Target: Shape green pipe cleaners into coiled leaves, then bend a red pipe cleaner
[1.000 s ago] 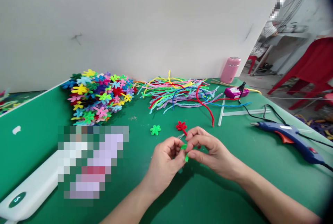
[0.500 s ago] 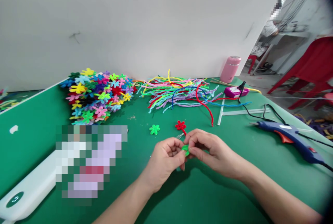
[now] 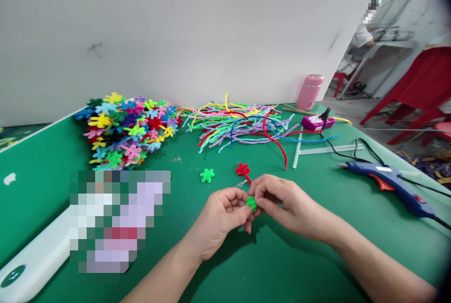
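Between the fingertips of both hands is a small green pipe-cleaner piece [image 3: 251,203], bunched up and partly covered by fingers. My left hand [image 3: 225,218] pinches it from the left, and my right hand [image 3: 283,204] pinches it from the right. Just beyond the fingers lies a red pipe-cleaner flower [image 3: 243,168] whose stem runs down behind my right hand. Beside it a clear-handled slim tool [image 3: 241,184] shows in part; its kind is hidden. A green pipe-cleaner flower [image 3: 207,175] lies flat farther left.
A pile of colourful pipe-cleaner flowers [image 3: 132,130] sits at the back left, loose pipe cleaners [image 3: 243,127] at the centre back. To the right are a blue glue gun [image 3: 391,185], glue sticks [image 3: 327,150], a purple box [image 3: 318,123] and a pink bottle [image 3: 310,91]. A white panel [image 3: 183,35] stands behind.
The green piece has turned between my fingers, and more of its rounded face shows now. Both hands keep nearly the same place; the whole view has shifted slightly.
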Action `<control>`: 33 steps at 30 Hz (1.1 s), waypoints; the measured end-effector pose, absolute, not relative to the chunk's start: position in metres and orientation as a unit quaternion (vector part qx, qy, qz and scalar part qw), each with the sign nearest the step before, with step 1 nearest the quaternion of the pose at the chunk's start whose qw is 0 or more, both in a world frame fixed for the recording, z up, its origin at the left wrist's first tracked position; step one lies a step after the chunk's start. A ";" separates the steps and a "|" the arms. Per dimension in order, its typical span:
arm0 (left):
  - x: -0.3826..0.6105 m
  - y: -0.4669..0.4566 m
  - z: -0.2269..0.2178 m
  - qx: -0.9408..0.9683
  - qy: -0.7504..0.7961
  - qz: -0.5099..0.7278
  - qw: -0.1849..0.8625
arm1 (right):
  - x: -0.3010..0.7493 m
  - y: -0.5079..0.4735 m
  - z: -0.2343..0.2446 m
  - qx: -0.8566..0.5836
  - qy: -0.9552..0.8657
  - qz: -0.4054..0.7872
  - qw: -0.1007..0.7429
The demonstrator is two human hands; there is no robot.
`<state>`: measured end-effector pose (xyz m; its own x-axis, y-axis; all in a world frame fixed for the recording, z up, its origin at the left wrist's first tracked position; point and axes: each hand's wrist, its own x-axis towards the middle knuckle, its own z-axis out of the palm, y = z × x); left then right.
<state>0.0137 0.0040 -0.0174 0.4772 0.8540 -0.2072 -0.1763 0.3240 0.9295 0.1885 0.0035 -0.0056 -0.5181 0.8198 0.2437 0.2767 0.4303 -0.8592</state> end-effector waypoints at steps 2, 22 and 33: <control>0.014 0.004 -0.018 0.459 0.370 0.352 0.727 | 0.189 0.003 -0.004 -0.353 -0.783 0.386 0.337; 0.022 0.000 -0.016 0.498 0.469 0.386 0.620 | 0.180 0.002 -0.013 -0.389 -0.830 0.244 0.316; 0.018 0.000 -0.019 0.496 0.464 0.421 0.601 | 0.177 -0.002 -0.023 -0.397 -0.812 0.248 0.349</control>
<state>0.0177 0.0004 -0.0193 0.2148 0.9664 -0.1408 -0.0447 0.1538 0.9871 0.1768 -0.0024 -0.0232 -0.4416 0.8179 0.3688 0.4719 0.5614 -0.6799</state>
